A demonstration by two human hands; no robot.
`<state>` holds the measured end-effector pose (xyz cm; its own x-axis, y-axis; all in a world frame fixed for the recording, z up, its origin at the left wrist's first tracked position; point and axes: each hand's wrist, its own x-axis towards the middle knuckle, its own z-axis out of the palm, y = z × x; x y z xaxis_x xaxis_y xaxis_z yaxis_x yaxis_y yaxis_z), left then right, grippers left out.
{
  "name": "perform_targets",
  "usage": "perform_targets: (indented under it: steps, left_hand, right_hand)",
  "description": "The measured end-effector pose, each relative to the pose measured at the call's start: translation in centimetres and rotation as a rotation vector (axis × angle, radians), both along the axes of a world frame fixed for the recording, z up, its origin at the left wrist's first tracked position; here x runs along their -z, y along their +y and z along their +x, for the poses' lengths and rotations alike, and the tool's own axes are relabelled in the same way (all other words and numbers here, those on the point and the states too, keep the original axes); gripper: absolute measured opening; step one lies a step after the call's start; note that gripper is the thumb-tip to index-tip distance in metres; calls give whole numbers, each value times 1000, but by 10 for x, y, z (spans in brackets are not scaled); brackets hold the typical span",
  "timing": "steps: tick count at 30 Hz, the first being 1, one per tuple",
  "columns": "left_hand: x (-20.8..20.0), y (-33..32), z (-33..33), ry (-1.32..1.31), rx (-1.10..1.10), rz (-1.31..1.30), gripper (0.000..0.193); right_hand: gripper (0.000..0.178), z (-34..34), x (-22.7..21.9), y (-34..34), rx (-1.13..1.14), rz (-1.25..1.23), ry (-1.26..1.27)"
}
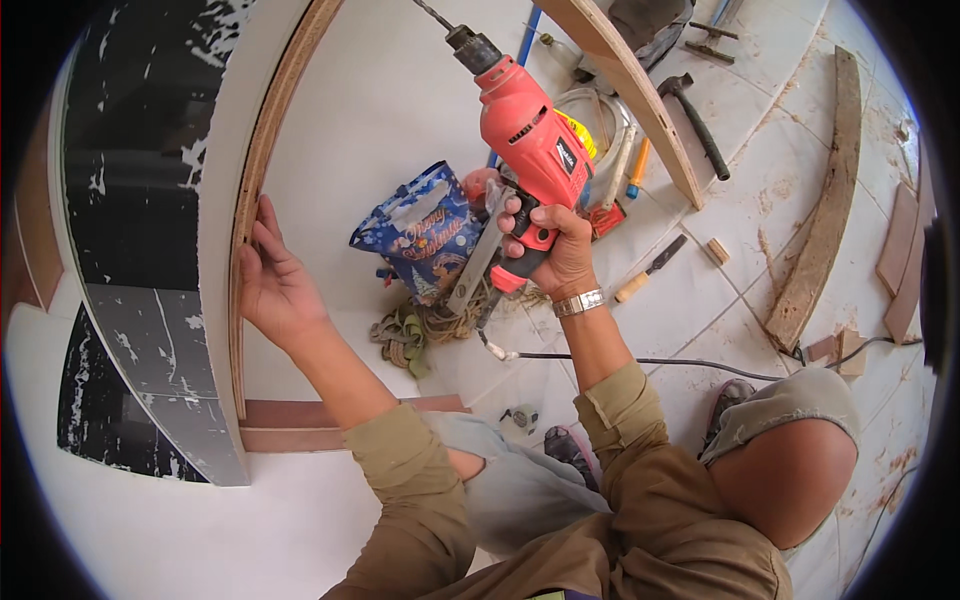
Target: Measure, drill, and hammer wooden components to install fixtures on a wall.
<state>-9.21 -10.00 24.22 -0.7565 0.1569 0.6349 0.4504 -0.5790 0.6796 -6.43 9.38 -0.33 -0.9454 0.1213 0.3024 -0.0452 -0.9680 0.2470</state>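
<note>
My right hand (572, 262) is wrapped round the handle of a red corded power drill (535, 130). The drill points up and away, with a long bit in its black chuck; its tip reaches the top edge of the view. On the left, the fingers and thumb of my left hand (285, 290) grip the layered edge of a curved plywood strip (262, 150). That strip runs along a pale curved board beside a black, scratched curved panel (140, 190). From the drill handle a black cord (640, 360) trails across the floor to the right.
A blue printed bag (425, 235) and tangled straps (405, 335) lie behind the drill. A second curved plywood piece (630, 80), a hammer (700, 125), a chisel (650, 270) and a long curved wooden piece (825, 200) lie around the dusty tiled floor (690, 310).
</note>
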Motion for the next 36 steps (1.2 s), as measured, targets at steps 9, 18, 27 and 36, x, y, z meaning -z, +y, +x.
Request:
perform_targets:
  steps: [9, 18, 27, 36]
  left_hand:
    - [1, -12, -7, -42, -43, 101, 65]
    - [1, -8, -3, -35, -72, 59, 62]
    - [4, 3, 1, -13, -147, -11, 56]
    - [5, 2, 1, 16, -161, -45, 58]
  right_hand:
    - [55, -5, 23, 6, -92, 39, -14]
    - [51, -7, 22, -7, -132, 151, 7]
    - [51, -1, 19, -9, -136, 130, 2]
    - [56, -21, 20, 23, -82, 207, 133]
